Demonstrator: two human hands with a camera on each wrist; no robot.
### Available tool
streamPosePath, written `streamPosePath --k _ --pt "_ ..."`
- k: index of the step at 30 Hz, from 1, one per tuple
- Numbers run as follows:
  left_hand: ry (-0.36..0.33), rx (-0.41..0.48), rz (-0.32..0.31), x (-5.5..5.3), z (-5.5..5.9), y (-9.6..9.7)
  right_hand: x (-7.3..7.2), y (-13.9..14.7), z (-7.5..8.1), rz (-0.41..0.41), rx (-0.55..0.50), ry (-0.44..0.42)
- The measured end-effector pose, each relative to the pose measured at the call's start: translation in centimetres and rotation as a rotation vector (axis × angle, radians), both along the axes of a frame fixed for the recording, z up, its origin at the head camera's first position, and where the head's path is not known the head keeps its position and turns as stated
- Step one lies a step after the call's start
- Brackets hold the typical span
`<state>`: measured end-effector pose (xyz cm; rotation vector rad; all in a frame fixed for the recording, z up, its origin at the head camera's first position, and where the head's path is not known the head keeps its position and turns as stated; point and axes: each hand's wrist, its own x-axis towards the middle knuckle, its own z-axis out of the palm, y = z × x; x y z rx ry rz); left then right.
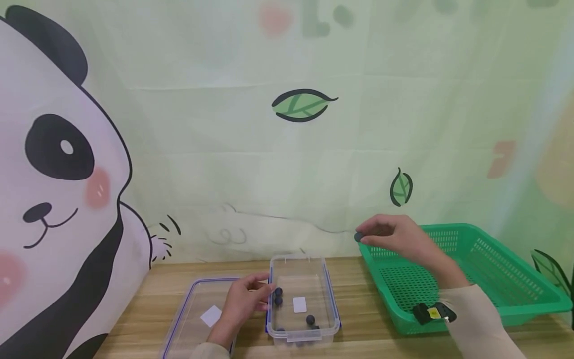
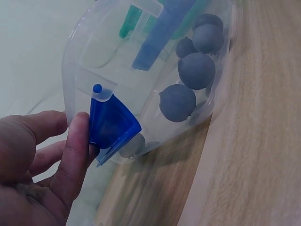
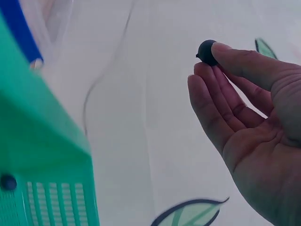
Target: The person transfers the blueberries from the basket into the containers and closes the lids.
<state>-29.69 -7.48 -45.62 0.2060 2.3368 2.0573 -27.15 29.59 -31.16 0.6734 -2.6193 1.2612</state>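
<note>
My right hand (image 1: 399,237) pinches a small dark blue ball (image 3: 207,52) with a tiny nub between thumb and fingertips. It is held above the left rim of the green basket (image 1: 385,304). My left hand (image 1: 244,304) grips the left side of a clear plastic box (image 1: 332,299), its fingers at the rim and the blue latch (image 2: 110,122). Several dark blue balls (image 2: 196,70) lie inside the box, along with a white rectangle (image 1: 299,304) on its floor. Another dark ball (image 3: 8,182) shows in the basket in the right wrist view.
A clear lid (image 1: 188,299) with a blue seal lies flat on the wooden table (image 1: 354,319), left of the box and partly under my left arm. Behind the table hangs a pale green cloth (image 1: 215,149) printed with a panda and leaves.
</note>
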Motion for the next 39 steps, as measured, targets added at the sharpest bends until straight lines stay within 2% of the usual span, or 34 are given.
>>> streamPosePath --k 4,10,17,23,28,32,39 --pt "-0.001 0.002 -0.001 -0.1 0.0 0.1 0.9 -1.4 -0.6 0.004 -0.030 -0.007" --pt "-0.002 -0.004 -0.002 -0.2 0.0 0.2 1.6 -3.3 -1.7 0.058 -0.079 -0.007" --pt "-0.007 -0.010 -0.001 -0.3 -0.1 0.2 1.8 -5.3 -3.4 0.141 -0.124 -0.013" --pt "-0.004 -0.004 -0.003 -0.3 -0.2 0.2 1.8 -6.6 -4.6 0.175 -0.123 -0.022" --pt "-0.002 0.001 0.001 -0.2 -0.2 0.2 1.8 -7.7 -5.5 0.232 -0.132 -0.057" --pt "-0.007 -0.003 0.010 -0.2 -0.3 0.1 1.7 -8.9 -6.3 0.272 -0.098 -0.099" --pt "-0.010 -0.006 0.017 -0.1 -0.1 0.2 1.6 -11.0 -7.9 0.292 0.014 -0.214"
